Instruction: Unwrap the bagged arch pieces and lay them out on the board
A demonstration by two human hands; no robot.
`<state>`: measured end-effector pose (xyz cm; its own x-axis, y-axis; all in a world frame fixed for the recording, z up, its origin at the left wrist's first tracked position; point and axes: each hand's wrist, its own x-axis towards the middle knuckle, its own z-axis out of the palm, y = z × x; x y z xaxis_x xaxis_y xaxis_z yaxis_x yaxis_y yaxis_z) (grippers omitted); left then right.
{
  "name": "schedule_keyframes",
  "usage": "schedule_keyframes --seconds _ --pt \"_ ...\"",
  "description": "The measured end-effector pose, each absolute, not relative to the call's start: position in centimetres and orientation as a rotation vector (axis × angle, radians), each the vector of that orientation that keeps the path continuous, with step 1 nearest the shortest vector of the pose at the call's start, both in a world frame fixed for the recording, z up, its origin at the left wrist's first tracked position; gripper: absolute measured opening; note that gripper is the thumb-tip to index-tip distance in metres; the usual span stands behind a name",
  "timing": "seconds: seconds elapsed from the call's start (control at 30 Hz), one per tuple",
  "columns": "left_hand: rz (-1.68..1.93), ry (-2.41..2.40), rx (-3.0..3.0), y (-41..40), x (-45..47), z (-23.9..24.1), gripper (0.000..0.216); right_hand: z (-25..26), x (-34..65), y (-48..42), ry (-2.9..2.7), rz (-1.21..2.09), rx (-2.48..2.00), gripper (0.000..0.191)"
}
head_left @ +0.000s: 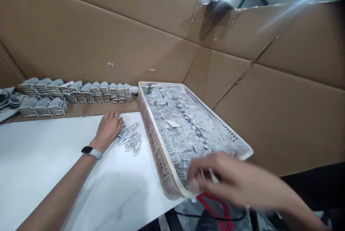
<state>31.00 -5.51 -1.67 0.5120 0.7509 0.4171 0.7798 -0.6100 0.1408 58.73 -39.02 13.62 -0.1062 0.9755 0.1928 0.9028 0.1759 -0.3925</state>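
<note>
My left hand [109, 127], with a watch on its wrist, rests on the white tabletop with its fingers drawn together and bent down. It touches the left side of a small loose pile of flat grey-and-white arch-shaped pieces [129, 135] with patterned ends. What lies under the fingertips is hidden. My right hand [218, 177] is over the near corner of a white plastic basket [168, 173], smeared by motion. Its fingers are curved, and I cannot tell whether anything is in them. Inside the basket lie many similar pieces [188, 123], seemingly in clear wrapping.
Stacks of the same pieces [88, 92] stand in rows along the back, with a shorter row [43, 107] in front at left. Cardboard walls [129, 36] enclose the table [35, 152]. Below its edge are a red strap [225, 211] and a black cable [212, 218].
</note>
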Motion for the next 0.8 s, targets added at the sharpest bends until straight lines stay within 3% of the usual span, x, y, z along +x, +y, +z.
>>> schedule_keyframes --seconds 0.07,0.13,0.2,0.33,0.57,0.8 --pt "-0.662 -1.395 -2.671 -5.7 30.9 -1.5 0.041 15.8 60.3 -31.2 -2.230 0.304 -1.889 0.025" --pt "-0.648 -1.447 -2.678 -5.8 30.9 -1.4 0.042 15.9 61.8 -23.2 -2.205 -0.028 -2.131 0.026" --pt "-0.642 -1.469 -2.694 -5.9 30.9 -1.5 0.043 14.5 63.1 -16.4 -2.166 -0.192 -2.318 0.029" --pt "-0.666 -1.484 -2.711 -5.9 30.9 -1.8 0.045 10.4 64.8 -8.4 -2.188 -0.218 -2.360 0.044" --pt "-0.689 -1.530 -2.764 -5.8 30.9 -2.0 0.049 7.4 66.2 -6.6 -2.190 -0.254 -2.353 0.031" --pt "-0.798 -1.504 -2.718 -6.1 31.1 -1.7 0.049 10.9 67.0 -8.7 -2.144 -0.341 -2.190 0.023"
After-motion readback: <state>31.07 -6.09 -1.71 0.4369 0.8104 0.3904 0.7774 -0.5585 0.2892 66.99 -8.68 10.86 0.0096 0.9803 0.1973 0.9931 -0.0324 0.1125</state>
